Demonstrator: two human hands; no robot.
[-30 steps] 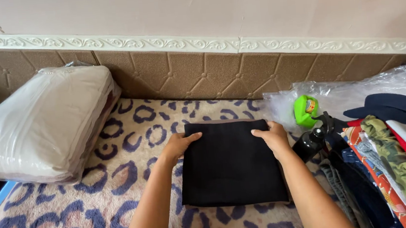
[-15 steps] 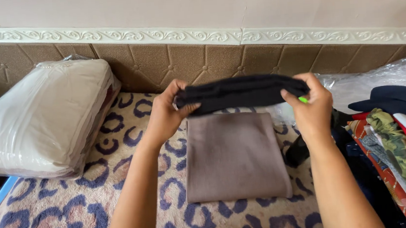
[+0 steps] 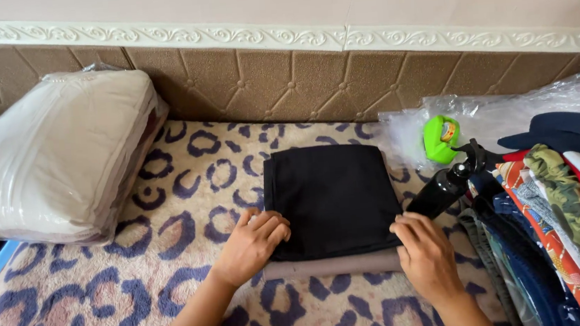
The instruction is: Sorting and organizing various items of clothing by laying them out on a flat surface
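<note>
A folded black cloth lies flat on top of a folded taupe cloth, of which only the near edge shows. Both rest on a leopard-print blanket. My left hand rests with curled fingers on the black cloth's near left corner. My right hand presses its fingertips on the near right corner. Neither hand lifts anything.
A plastic-wrapped pillow bundle lies at the left. A pile of coloured clothes sits at the right, with a black spray bottle, a green tape dispenser and clear plastic bags. A padded brown wall panel runs behind.
The black cloth was held up in both hands half a second ago, above the taupe cloth. It now lies flat on the taupe cloth, with both hands at its near edge.
</note>
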